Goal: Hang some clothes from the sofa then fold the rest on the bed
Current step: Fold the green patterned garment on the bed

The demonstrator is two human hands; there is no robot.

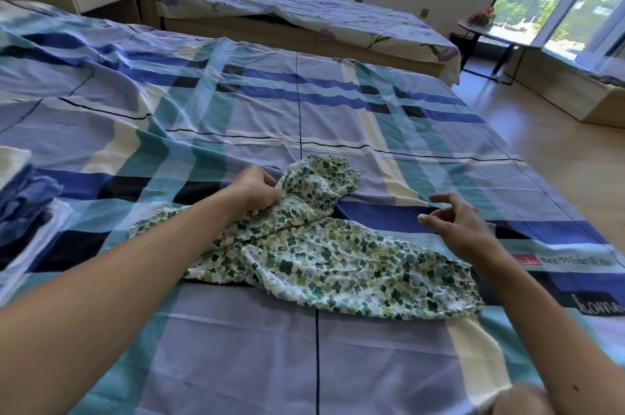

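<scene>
While the green-flowered garment (324,259) lay crumpled on the plaid-sheeted bed (236,340), just below the middle of the view, the left hand (253,191) pinched a bunched fold at its 11 o'clock end. The right hand (456,221) hung at 3 o'clock of the cloth, fingers loosely spread, holding nothing. A stack of folded clothes (23,201) sat at 9 o'clock; a second bed (304,8) stood at 12. With one end gripped, a pull would likely drag the twisted cloth into a tighter heap, and folding over those wrinkles would come out lopsided.
</scene>
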